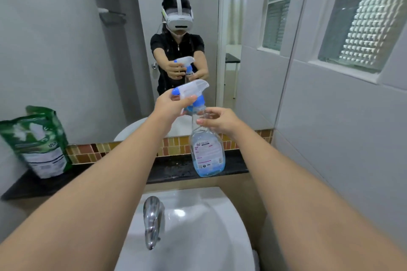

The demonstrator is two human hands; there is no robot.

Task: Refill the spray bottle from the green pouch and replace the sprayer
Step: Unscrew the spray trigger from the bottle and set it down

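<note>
The spray bottle point(207, 149) stands upright on the dark table point(171, 169) behind the sink, near the mirror, with blue liquid filling only its lower part. Its white and blue sprayer point(190, 89) sits at the bottle's neck, tilted, nozzle pointing left. The left hand point(174, 104) is closed around the sprayer from the left, fingers wrapped under its body. The right hand point(220, 120) pinches the clear neck of the bottle just below the blue collar, thumb and fingers pressed on it. Whether the collar is screwed tight cannot be told. The green pouch point(38, 141) stands well apart at the left end of the table, leaning against the wall. In front, lower down, lies the white sink point(198, 226) with a chrome tap point(152, 220). The mirror point(110, 50) reflects the person holding the bottle, and a window point(361, 20) is on the right wall
</note>
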